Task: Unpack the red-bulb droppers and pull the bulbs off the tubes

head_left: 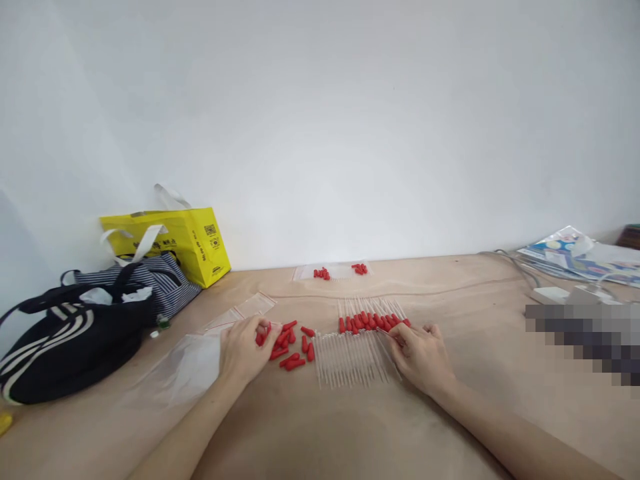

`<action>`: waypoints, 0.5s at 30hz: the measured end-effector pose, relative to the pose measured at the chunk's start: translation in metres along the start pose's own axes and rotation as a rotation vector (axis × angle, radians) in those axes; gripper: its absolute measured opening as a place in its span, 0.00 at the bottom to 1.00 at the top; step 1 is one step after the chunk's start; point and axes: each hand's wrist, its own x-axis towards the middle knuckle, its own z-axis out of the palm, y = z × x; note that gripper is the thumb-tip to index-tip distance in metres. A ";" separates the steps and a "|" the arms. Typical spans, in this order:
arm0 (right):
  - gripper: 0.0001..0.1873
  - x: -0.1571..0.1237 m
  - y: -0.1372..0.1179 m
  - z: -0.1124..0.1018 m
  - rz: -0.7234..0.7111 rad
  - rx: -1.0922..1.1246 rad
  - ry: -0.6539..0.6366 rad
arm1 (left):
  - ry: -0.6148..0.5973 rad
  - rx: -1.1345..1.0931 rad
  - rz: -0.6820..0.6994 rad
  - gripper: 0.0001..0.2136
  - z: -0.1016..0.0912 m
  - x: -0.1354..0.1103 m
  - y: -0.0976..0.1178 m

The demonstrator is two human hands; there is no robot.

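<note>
Pinched right grip (421, 355), tan tabletop (320, 433), white wall (350, 133)

Tan tabletop (500, 353), broad, spanning the lower half of frame. Centre: side-by-side row of slim clear tubes (350, 360); just above it, a second row of tubes fitted with red bulbs (369, 321). Left of these, loose red bulbs (285, 338) in a scattered heap. Back edge, mid-frame: flat clear bag (341, 271), two red clusters in or on it, cannot tell which. Left of centre: thin clear bags (193, 360). Far left: black bag (75, 347), striped bag (170, 283), yellow carrier (203, 250). Right: papers (565, 248), grey cable (523, 277), white adapters (550, 294); blurred patch below.
</note>
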 end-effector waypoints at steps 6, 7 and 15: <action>0.12 -0.001 -0.003 0.002 -0.044 -0.090 -0.046 | -0.144 -0.054 0.271 0.08 0.015 0.005 0.063; 0.11 -0.001 -0.005 0.001 -0.055 -0.096 -0.065 | -0.187 -0.049 0.288 0.09 0.019 0.009 0.072; 0.11 -0.010 -0.013 -0.003 -0.068 -0.135 -0.208 | -0.389 0.055 0.163 0.15 0.046 0.039 0.116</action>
